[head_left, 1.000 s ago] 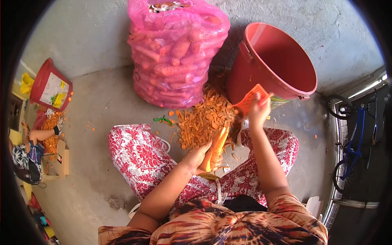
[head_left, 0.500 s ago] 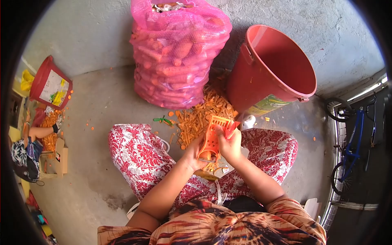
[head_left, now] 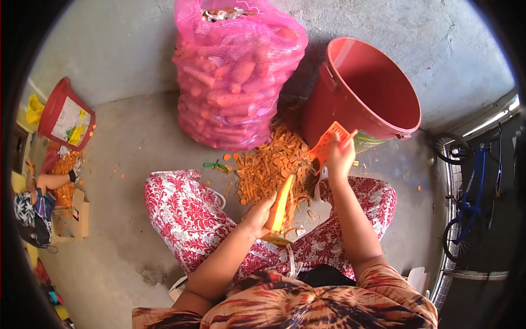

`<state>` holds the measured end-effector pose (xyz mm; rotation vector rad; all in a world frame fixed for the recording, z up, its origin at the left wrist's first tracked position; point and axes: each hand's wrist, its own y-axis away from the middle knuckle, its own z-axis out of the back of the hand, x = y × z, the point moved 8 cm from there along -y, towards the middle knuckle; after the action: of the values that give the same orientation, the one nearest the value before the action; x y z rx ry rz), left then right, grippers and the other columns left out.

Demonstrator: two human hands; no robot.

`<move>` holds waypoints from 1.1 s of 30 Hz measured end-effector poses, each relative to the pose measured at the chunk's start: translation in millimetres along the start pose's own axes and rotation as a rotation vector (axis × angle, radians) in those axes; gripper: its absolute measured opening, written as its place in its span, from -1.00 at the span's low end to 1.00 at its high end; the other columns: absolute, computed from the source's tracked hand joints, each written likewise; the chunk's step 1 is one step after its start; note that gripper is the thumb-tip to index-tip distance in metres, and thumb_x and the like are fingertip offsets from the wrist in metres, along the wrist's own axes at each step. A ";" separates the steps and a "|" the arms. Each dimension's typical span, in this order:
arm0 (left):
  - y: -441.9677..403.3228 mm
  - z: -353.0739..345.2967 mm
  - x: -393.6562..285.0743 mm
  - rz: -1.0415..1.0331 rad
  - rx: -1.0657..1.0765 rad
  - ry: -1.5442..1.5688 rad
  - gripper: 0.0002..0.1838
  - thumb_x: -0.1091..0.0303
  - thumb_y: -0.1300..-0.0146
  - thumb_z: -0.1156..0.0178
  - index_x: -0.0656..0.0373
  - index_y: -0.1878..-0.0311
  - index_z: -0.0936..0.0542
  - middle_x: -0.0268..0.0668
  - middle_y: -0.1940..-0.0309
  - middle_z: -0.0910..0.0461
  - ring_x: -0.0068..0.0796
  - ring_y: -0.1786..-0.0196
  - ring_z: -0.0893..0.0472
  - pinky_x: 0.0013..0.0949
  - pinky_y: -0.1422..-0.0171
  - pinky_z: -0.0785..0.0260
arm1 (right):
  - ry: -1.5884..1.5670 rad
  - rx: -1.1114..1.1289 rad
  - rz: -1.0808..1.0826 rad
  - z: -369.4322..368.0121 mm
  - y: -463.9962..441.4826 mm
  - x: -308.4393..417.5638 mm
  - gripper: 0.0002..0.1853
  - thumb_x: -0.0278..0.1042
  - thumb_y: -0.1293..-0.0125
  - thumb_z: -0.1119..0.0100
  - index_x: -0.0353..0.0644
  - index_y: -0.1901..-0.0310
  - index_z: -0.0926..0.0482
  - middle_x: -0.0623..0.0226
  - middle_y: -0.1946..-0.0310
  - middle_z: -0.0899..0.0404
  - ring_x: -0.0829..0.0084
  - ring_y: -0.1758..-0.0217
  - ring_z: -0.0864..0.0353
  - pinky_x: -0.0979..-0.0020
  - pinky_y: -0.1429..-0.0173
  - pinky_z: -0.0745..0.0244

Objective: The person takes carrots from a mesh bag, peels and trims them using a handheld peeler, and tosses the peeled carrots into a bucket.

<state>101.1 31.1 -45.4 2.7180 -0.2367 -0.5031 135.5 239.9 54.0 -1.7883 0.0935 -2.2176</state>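
At the near edge of the view, your tie-dye-patterned shirt point(head_left: 307, 299) lies above your red-and-white floral trousers point(head_left: 183, 211), the knees spread to either side. Between the knees, your left hand point(head_left: 258, 218) is wrapped around a peeled carrot point(head_left: 281, 205), held slantwise with its narrow tip pointing away from you. Farther out, your right hand point(head_left: 341, 158) is clamped on an orange perforated peeler point(head_left: 330, 140), well apart from the carrot. Below the peeler and beyond the carrot, a heap of carrot peelings point(head_left: 266, 172) and round slices covers the floor point(head_left: 131, 214); a small green object point(head_left: 215, 165), too small to identify, lies just left of it. Behind the heap stand a pink mesh sack point(head_left: 233, 88) filled with carrots and, to its right, a wide-mouthed red bucket point(head_left: 323, 109). At far right is a blue-framed bicycle point(head_left: 478, 181); at far left, another person point(head_left: 34, 211) sits near a second red bucket point(head_left: 66, 115). A grey wall point(head_left: 137, 49) closes the background.
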 end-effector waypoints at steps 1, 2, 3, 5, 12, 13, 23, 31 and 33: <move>-2.4 6.0 -2.6 -0.004 -0.098 0.026 -0.54 -0.12 -0.24 0.16 0.12 0.19 -0.41 -0.27 0.45 -0.42 -0.42 0.43 -0.41 -0.40 0.44 -0.27 | -0.059 -0.024 0.071 3.0 -8.1 -3.1 -0.89 -0.40 -0.21 -0.03 -0.25 0.31 -0.44 0.40 0.62 -0.42 0.61 0.64 -0.35 0.52 0.58 -0.29; -5.2 11.6 -5.2 -0.010 -0.197 0.053 -0.56 -0.10 -0.24 0.14 0.10 0.19 -0.41 -0.25 0.44 -0.44 -0.41 0.43 -0.42 -0.39 0.43 -0.27 | -0.083 0.038 -0.011 0.7 -6.2 -13.1 -0.90 -0.40 -0.21 -0.03 -0.25 0.32 -0.43 0.40 0.62 -0.41 0.63 0.63 -0.35 0.53 0.57 -0.28; -5.3 18.3 -5.7 -0.015 -0.296 0.081 -0.59 -0.09 -0.23 0.12 0.09 0.19 -0.41 -0.23 0.42 -0.46 -0.39 0.43 -0.44 -0.38 0.43 -0.28 | -0.106 0.100 -0.095 -2.7 5.9 -1.6 -0.90 -0.40 -0.21 -0.04 -0.25 0.32 -0.43 0.41 0.62 -0.41 0.65 0.62 -0.34 0.54 0.56 -0.28; -17.0 25.2 -0.3 -0.006 -0.143 0.205 -0.63 -0.05 -0.23 0.09 0.07 0.18 -0.42 -0.21 0.41 -0.48 -0.37 0.41 -0.46 -0.33 0.41 -0.31 | -0.096 0.195 -0.061 -12.7 31.3 3.8 -0.90 -0.40 -0.20 -0.05 -0.24 0.33 -0.43 0.45 0.62 -0.41 0.69 0.59 -0.34 0.57 0.53 -0.27; -10.3 13.6 -12.6 -0.068 -0.196 0.234 -0.67 0.08 -0.28 0.19 0.08 0.15 -0.44 -0.33 0.35 -0.54 -0.42 0.34 -0.54 -0.27 0.37 -0.38 | -0.014 0.521 0.091 -44.3 99.6 27.3 -0.87 -0.42 -0.16 -0.10 -0.30 0.32 -0.45 0.25 0.57 -0.55 0.50 0.52 -0.56 0.46 0.42 -0.44; -12.7 19.6 -10.5 -0.066 -0.135 0.238 -0.67 0.07 -0.28 0.18 0.07 0.12 -0.44 -0.32 0.32 -0.55 -0.42 0.31 -0.55 -0.24 0.30 -0.40 | -0.041 0.536 0.073 -45.3 101.1 27.8 -0.87 -0.43 -0.16 -0.10 -0.30 0.32 -0.44 0.22 0.56 -0.56 0.48 0.51 -0.57 0.46 0.42 -0.44; -12.7 11.2 -10.2 -0.059 0.006 0.210 -0.68 0.08 -0.28 0.15 0.08 0.11 -0.44 -0.33 0.33 -0.55 -0.44 0.34 -0.54 -0.29 0.35 -0.39 | 0.006 0.535 0.106 -44.3 103.3 32.9 -0.89 -0.45 -0.14 -0.11 -0.30 0.37 -0.43 0.21 0.58 -0.55 0.46 0.52 -0.57 0.45 0.44 -0.43; -4.8 -7.6 13.4 0.123 0.130 0.159 -0.62 -0.01 -0.29 0.24 0.10 0.20 -0.38 -0.36 0.49 -0.32 -0.51 0.46 -0.34 -0.43 0.42 -0.26 | 0.159 0.156 0.025 -13.6 23.7 -14.4 -0.85 -0.40 -0.14 -0.12 -0.29 0.38 -0.39 0.26 0.64 -0.43 0.50 0.60 -0.38 0.45 0.48 -0.32; -6.0 -5.8 14.4 0.112 0.126 0.169 -0.61 -0.02 -0.28 0.22 0.11 0.18 -0.38 -0.34 0.47 -0.34 -0.49 0.43 -0.37 -0.39 0.38 -0.31 | 0.096 0.000 -0.034 10.5 -2.0 -21.4 -0.84 -0.37 -0.17 -0.09 -0.28 0.36 -0.41 0.35 0.61 -0.45 0.57 0.58 -0.37 0.50 0.47 -0.31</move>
<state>117.1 35.1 -47.2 2.8296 -0.3853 -0.2328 149.3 248.8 36.5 -1.6950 0.0842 -2.3268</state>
